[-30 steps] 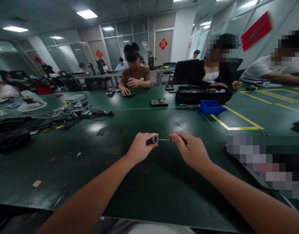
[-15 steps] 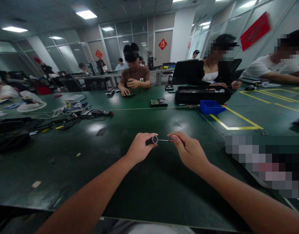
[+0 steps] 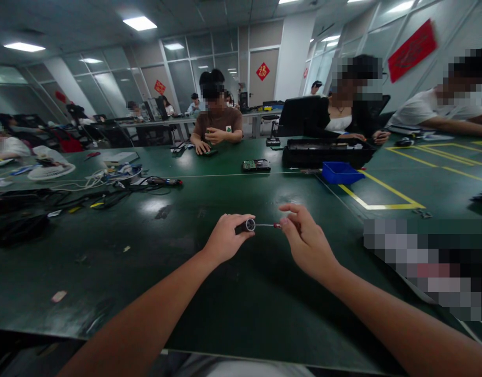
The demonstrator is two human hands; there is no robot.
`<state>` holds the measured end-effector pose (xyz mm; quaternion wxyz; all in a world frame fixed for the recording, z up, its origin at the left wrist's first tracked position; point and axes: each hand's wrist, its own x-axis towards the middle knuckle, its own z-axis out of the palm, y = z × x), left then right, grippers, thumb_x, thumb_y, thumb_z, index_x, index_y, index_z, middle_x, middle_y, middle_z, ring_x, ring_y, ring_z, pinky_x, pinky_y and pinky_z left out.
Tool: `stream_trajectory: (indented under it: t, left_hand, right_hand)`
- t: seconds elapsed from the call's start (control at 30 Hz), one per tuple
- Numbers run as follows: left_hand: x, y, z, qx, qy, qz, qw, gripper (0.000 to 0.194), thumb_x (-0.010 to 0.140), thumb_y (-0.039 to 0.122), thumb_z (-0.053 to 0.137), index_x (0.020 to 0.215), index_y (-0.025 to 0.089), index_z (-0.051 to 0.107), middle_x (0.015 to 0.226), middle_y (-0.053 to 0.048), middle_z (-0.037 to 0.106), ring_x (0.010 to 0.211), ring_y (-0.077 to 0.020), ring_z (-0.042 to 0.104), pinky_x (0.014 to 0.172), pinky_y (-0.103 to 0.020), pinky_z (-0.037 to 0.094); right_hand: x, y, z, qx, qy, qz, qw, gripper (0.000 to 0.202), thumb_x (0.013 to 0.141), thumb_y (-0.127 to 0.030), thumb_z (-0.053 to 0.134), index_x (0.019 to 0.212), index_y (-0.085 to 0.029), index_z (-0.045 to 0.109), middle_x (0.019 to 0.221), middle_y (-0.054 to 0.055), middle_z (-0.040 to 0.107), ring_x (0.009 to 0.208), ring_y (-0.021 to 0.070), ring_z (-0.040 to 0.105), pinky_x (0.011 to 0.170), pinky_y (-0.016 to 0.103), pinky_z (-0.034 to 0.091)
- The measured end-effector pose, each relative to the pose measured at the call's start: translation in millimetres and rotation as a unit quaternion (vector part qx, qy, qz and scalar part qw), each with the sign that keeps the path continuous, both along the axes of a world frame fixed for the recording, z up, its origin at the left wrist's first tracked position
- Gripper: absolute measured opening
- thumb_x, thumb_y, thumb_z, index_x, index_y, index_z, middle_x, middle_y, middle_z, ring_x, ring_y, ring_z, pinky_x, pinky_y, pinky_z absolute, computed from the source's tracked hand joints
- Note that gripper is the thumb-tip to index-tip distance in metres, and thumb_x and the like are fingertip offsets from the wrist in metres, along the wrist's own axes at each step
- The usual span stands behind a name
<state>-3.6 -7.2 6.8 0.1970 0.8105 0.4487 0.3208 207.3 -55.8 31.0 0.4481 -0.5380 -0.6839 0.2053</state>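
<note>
Above the green table, my left hand (image 3: 227,238) is closed around a short black cylinder (image 3: 245,225) with a silvery round end facing right. A thin screwdriver (image 3: 267,225) lies level, its shaft reaching that round end; whether the tip is inside the cylinder I cannot tell. Its small red handle (image 3: 277,225) sits at the thumb of my right hand (image 3: 305,238). The index finger of that hand is lifted away from the handle, while the thumb and perhaps the curled fingers behind still hold it.
Ahead on the green table (image 3: 209,196) lies a circuit-board device (image 3: 256,165). A blue bin (image 3: 343,173) stands before a long black case (image 3: 327,153). Black cables (image 3: 119,193) spread on the left. A person (image 3: 217,118) across the table handles a small part.
My right index finger has lifted and stretched out from the screwdriver handle, and the hand has opened a little. My left hand and the cylinder have hardly moved.
</note>
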Motion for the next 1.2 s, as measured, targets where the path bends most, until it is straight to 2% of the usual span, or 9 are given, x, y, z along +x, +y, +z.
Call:
stream_trajectory:
  t: [0.2,0.33,0.4,0.5,0.6,0.67,0.93,1.1,1.2]
  left_hand:
    - [-1.8,1.0,1.2,-0.003,-0.019,-0.005,1.000,0.038,0.085,0.022,0.072,0.122,0.029,0.066,0.113,-0.002,0.070,0.105,-0.0222,0.062,0.095,-0.040,0.045]
    - [-1.3,0.7,2.3,0.003,-0.023,-0.011,1.000,0.037,0.086,0.023,0.071,0.122,0.029,0.066,0.116,-0.003,0.069,0.108,-0.0224,0.061,0.100,-0.041,0.043]
    - [-0.8,0.1,3.1,0.001,-0.017,-0.012,1.000,0.037,0.086,0.024,0.071,0.122,0.029,0.066,0.117,-0.002,0.069,0.109,-0.0227,0.060,0.102,-0.043,0.042]
    - [0.0,-0.7,3.9,-0.006,-0.005,-0.004,1.000,0.037,0.085,0.025,0.072,0.122,0.030,0.066,0.116,-0.002,0.069,0.108,-0.0230,0.060,0.104,-0.044,0.040]
    - [0.0,-0.5,3.6,0.000,-0.005,0.004,1.000,0.038,0.085,0.025,0.073,0.122,0.030,0.066,0.114,-0.002,0.070,0.107,-0.0226,0.060,0.104,-0.044,0.040]
    - [-0.1,-0.6,3.5,0.002,-0.010,0.007,1.000,0.038,0.085,0.026,0.073,0.122,0.030,0.065,0.115,-0.001,0.069,0.107,-0.0224,0.060,0.106,-0.045,0.038]
    - [0.6,-1.9,4.4,-0.010,-0.009,0.010,1.000,0.038,0.085,0.027,0.073,0.122,0.030,0.066,0.113,-0.002,0.070,0.106,-0.0238,0.060,0.107,-0.048,0.037]
    - [1.0,-1.9,3.9,-0.008,-0.003,0.013,1.000,0.038,0.084,0.025,0.073,0.121,0.030,0.066,0.114,-0.002,0.070,0.107,-0.0243,0.060,0.107,-0.048,0.037]
    - [0.7,-2.5,4.1,-0.014,0.006,0.011,1.000,0.038,0.085,0.025,0.073,0.122,0.030,0.066,0.112,-0.003,0.071,0.105,-0.0249,0.060,0.107,-0.050,0.036]
  right_hand:
    - [3.3,15.2,-7.2,-0.075,0.185,0.015,0.980,0.028,0.091,-0.046,0.060,0.099,-0.020,0.063,0.093,0.008,0.070,0.087,0.0233,0.067,0.083,0.042,0.054]
    - [4.7,25.1,-11.4,-0.184,0.372,0.065,0.908,0.028,0.090,-0.048,0.057,0.087,-0.021,0.061,0.076,0.005,0.065,0.072,0.0212,0.066,0.081,0.045,0.058]
    - [4.7,26.4,-11.7,-0.194,0.396,0.069,0.895,0.027,0.089,-0.048,0.059,0.084,-0.021,0.060,0.072,0.004,0.062,0.068,0.0203,0.064,0.080,0.045,0.058]
    - [5.8,23.9,-10.9,-0.119,0.348,0.028,0.929,0.027,0.089,-0.048,0.060,0.090,-0.021,0.062,0.081,0.005,0.065,0.074,0.0200,0.065,0.081,0.042,0.057]
    - [7.9,18.7,-8.4,-0.049,0.230,-0.008,0.972,0.030,0.093,-0.049,0.056,0.094,-0.020,0.064,0.084,0.005,0.068,0.077,0.0198,0.065,0.079,0.039,0.054]
    - [8.2,15.3,-6.1,-0.025,0.164,-0.016,0.986,0.030,0.095,-0.048,0.053,0.094,-0.020,0.065,0.081,0.005,0.069,0.076,0.0198,0.065,0.075,0.037,0.053]
    - [3.7,9.8,-2.4,-0.005,0.081,-0.017,0.997,0.029,0.096,-0.046,0.052,0.097,-0.020,0.064,0.084,0.006,0.073,0.078,0.0216,0.070,0.071,0.036,0.052]
    - [4.6,5.7,1.9,0.010,-0.001,-0.017,1.000,0.028,0.095,-0.046,0.054,0.096,-0.021,0.067,0.065,0.000,0.066,0.059,0.0175,0.063,0.058,0.031,0.046]
    - [5.2,3.2,3.7,0.025,-0.025,0.016,0.999,0.022,0.096,-0.039,0.052,0.100,-0.021,0.065,0.069,0.000,0.066,0.061,0.0171,0.062,0.058,0.030,0.045]
